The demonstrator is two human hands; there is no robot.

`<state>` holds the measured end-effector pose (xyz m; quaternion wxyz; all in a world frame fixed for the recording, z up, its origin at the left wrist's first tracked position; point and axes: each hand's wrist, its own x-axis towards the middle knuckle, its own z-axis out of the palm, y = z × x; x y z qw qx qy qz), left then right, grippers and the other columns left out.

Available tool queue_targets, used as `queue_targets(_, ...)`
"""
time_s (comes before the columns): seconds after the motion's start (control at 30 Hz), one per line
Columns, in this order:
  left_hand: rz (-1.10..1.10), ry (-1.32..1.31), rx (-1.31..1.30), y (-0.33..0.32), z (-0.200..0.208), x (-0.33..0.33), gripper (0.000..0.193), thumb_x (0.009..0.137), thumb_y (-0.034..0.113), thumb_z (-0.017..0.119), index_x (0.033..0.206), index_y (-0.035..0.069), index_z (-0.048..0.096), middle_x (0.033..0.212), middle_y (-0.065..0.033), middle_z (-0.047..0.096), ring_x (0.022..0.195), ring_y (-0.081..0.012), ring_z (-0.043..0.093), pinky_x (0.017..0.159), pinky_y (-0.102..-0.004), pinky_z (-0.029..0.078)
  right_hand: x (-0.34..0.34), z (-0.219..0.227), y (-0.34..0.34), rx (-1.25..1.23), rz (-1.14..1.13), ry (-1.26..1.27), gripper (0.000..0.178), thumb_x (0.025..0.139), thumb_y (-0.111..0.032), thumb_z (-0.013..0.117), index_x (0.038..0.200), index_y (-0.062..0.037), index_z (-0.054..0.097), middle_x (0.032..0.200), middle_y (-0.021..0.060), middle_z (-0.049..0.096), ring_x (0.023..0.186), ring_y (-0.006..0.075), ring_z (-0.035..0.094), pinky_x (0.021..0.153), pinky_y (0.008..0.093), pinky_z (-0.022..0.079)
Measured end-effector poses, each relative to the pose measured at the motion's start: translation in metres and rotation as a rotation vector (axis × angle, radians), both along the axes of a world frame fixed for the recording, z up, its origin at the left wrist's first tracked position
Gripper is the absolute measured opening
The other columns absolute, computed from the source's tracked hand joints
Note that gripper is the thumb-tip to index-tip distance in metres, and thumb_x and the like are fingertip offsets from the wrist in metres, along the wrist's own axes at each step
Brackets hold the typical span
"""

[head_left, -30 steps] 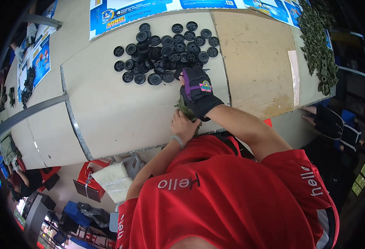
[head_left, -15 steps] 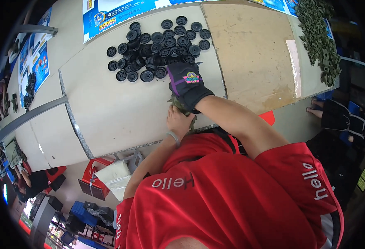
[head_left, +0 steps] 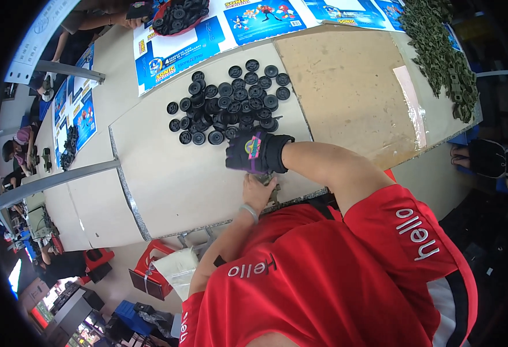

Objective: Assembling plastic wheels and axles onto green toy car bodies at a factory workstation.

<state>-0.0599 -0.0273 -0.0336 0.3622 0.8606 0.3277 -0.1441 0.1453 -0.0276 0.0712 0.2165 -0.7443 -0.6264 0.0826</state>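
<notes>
My bare left hand [head_left: 258, 192] is closed around an olive-green plastic part [head_left: 273, 196] near the table's front edge. Just beyond it, my right hand [head_left: 254, 151] wears a black and purple glove with a coloured patch. Its fingers are curled and turned down, and whatever they grip is hidden under the glove. Both hands are close together over the green part, most of which they cover. Right behind the glove lies a loose pile of black plastic wheels [head_left: 225, 104], some stacked on others.
Olive-green plastic parts [head_left: 439, 52] are heaped at the far right beside a brown board [head_left: 346, 81]. Blue printed sheets [head_left: 187, 52] line the far side, with a red container [head_left: 179, 17] of black parts and another person's hand [head_left: 131, 22]. A metal rail [head_left: 57, 185] crosses the left.
My right hand has turned so its knuckles point left, and it sits lower against the left hand. The view has shifted, bringing the red container and the other person's hand into sight.
</notes>
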Motion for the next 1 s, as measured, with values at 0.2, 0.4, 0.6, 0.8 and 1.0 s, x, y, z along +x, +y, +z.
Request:
queue_targets(0.2, 0.062, 0.069, -0.014, -0.002, 0.020, 0.011, 0.094, 0.083, 0.061, 0.080, 0.132, -0.014, 0.055, 0.143, -0.0319, 0.055, 0.132, -0.0453, 0.055, 0.114, -0.0487, 0.045, -0.002, -0.004, -0.012, -0.046, 0.001, 0.077, 0.026, 0.087, -0.022, 0.075, 0.111, -0.0109, 0.073, 0.109, 0.0124, 0.072, 0.105, 0.0357, 0.068, 0.092, 0.0499, 0.054)
queue_targets(0.4, 0.093, 0.013, 0.073, -0.014, 0.020, 0.005, 0.088, 0.080, 0.057, 0.083, 0.128, -0.012, 0.057, 0.142, -0.0303, 0.057, 0.131, -0.0441, 0.056, 0.111, -0.0502, 0.047, 0.001, -0.018, 0.035, -0.075, -0.019, 0.136, 0.027, 0.087, -0.023, 0.075, 0.111, -0.0106, 0.073, 0.109, 0.0126, 0.072, 0.105, 0.0359, 0.068, 0.093, 0.0498, 0.054)
queue_targets(0.6, 0.129, -0.040, 0.130, -0.019, 0.008, 0.003, 0.085, 0.078, 0.055, 0.085, 0.125, -0.009, 0.058, 0.139, -0.0302, 0.057, 0.130, -0.0447, 0.056, 0.110, -0.0509, 0.047, 0.001, -0.020, 0.019, -0.088, -0.045, 0.201, 0.028, 0.086, -0.023, 0.076, 0.111, -0.0104, 0.073, 0.110, 0.0128, 0.072, 0.105, 0.0360, 0.068, 0.093, 0.0497, 0.054)
queue_targets(0.8, 0.222, -0.141, -0.011, -0.017, 0.006, -0.009, 0.081, 0.080, 0.048, 0.088, 0.127, -0.010, 0.058, 0.138, -0.0303, 0.058, 0.128, -0.0483, 0.055, 0.108, -0.0531, 0.047, -0.004, -0.019, -0.006, -0.061, -0.069, 0.220, 0.029, 0.086, -0.023, 0.077, 0.112, -0.0102, 0.073, 0.110, 0.0129, 0.072, 0.105, 0.0361, 0.067, 0.093, 0.0496, 0.054)
queue_targets(1.0, 0.841, -0.362, -0.697, 0.004, 0.021, -0.004, 0.048, 0.094, 0.031, 0.084, 0.120, -0.005, 0.065, 0.115, -0.0153, 0.073, 0.103, -0.0260, 0.067, 0.091, -0.0416, 0.052, 0.051, -0.037, -0.055, 0.119, -0.436, 0.117, 0.039, 0.085, -0.022, 0.081, 0.119, -0.0062, 0.070, 0.112, 0.0172, 0.071, 0.108, 0.0376, 0.067, 0.096, 0.0486, 0.053)
